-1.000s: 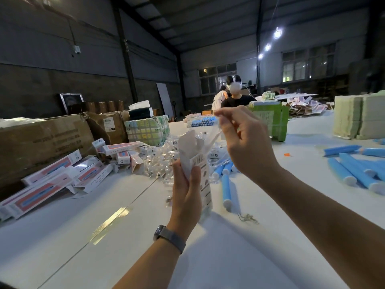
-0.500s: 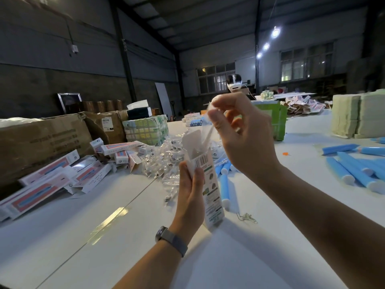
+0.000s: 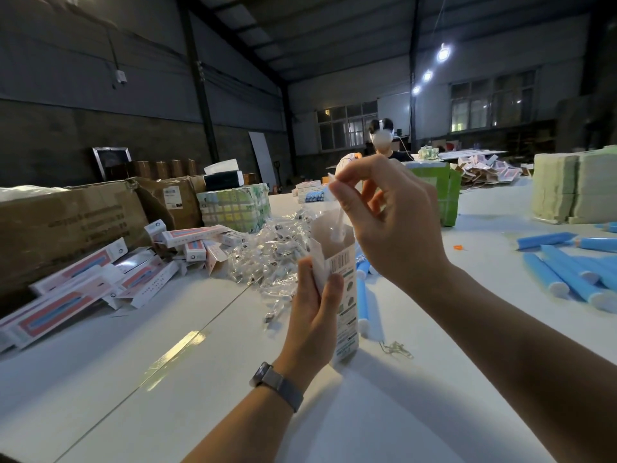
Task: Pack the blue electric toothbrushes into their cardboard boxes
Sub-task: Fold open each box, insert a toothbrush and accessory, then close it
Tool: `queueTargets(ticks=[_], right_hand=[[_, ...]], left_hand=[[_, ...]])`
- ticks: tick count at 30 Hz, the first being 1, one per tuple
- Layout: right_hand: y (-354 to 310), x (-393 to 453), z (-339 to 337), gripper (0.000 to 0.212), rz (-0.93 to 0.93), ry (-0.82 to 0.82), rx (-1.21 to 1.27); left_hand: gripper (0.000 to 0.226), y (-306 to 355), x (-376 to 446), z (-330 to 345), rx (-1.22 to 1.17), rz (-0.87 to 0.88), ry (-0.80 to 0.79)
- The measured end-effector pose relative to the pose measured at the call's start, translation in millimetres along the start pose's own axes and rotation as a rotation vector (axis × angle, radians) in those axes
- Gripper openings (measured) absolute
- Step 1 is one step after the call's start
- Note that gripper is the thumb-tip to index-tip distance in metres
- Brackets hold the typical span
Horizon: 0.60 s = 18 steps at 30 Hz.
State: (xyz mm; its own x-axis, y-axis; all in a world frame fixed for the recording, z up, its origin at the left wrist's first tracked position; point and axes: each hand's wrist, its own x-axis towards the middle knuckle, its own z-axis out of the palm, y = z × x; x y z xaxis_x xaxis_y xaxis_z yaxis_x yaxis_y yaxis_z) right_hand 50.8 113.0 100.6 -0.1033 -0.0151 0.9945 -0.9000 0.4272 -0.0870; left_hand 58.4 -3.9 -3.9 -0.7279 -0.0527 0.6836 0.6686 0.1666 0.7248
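Cardboard toothbrush box [image 3: 339, 289], printed and thin-walled, stands upright in my left hand [image 3: 312, 315], fingers and thumb wrapped round it so the open mouth faces up. Just above, my right hand [image 3: 394, 225] pinches a clear plastic-bagged brush head [image 3: 337, 215] by its top, its lower end already in that mouth. Beyond my fingers, blue electric toothbrushes [image 3: 362, 295], smooth cylinders, lie on the white table [image 3: 200, 379]. Left of them sits a crinkled heap of clear packets [image 3: 267, 259], then flat boxes [image 3: 83, 285].

The clear packet [image 3: 336, 208] pinched by the right hand [image 3: 394, 225] has been lowered partway into the open top of the cardboard box [image 3: 344, 295], which has been raised and held more upright by the left hand [image 3: 314, 315].
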Motion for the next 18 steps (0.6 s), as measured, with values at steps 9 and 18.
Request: queueTargets(ticks=[9,18], right_hand=[[28,-27,9,0.018,0.084,-0.313,-0.144],[32,-34,9,0.036,0.014,-0.436,-0.223]], left_hand=[[0.011,-9,3,-3,-0.004,-0.009,0.067],[0.019,-11,8,-4,-0.060,-0.044,0.092]])
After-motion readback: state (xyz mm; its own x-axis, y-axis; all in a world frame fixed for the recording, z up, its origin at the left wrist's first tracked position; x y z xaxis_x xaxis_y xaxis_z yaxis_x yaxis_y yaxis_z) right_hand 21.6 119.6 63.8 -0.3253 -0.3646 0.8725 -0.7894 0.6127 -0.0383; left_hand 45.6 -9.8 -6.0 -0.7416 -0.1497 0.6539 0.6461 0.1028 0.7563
